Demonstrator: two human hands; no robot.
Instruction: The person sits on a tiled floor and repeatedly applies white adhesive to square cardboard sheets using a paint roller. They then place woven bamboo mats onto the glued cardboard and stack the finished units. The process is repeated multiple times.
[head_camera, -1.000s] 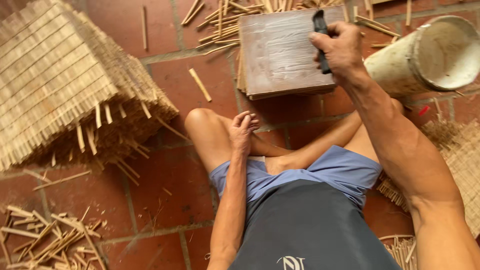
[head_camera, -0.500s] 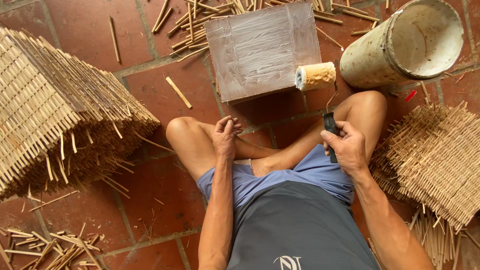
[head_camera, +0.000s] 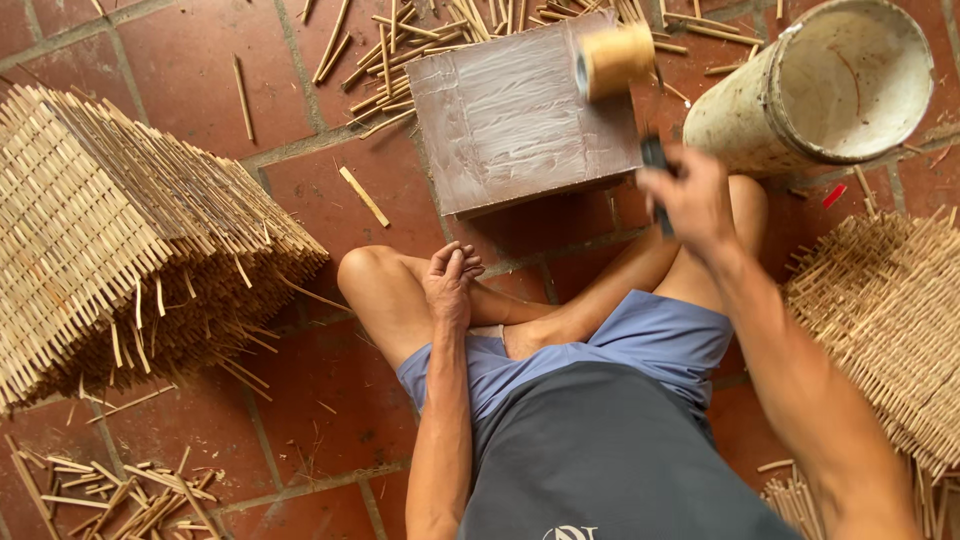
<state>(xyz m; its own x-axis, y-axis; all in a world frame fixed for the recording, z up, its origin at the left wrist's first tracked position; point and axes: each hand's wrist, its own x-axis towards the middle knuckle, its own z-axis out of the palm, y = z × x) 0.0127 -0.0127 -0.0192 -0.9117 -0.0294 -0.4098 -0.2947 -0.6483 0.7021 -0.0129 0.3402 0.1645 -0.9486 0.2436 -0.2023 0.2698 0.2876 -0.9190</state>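
Sitting cross-legged on the red tile floor (head_camera: 180, 60), the person faces a brown board (head_camera: 525, 115), the landmark here. Left of the board lies a big woven bamboo mat (head_camera: 110, 240); right of it tilts a pale cylindrical bucket (head_camera: 820, 90), with 1 more woven piece (head_camera: 885, 320) below that. The right hand (head_camera: 690, 200), arm raised, has its fingers clamped on the dark handle of a paint roller (head_camera: 612, 60) over the board's right corner. The left hand (head_camera: 450, 285) rests on the knee, fingers loosely curled, holding nothing.
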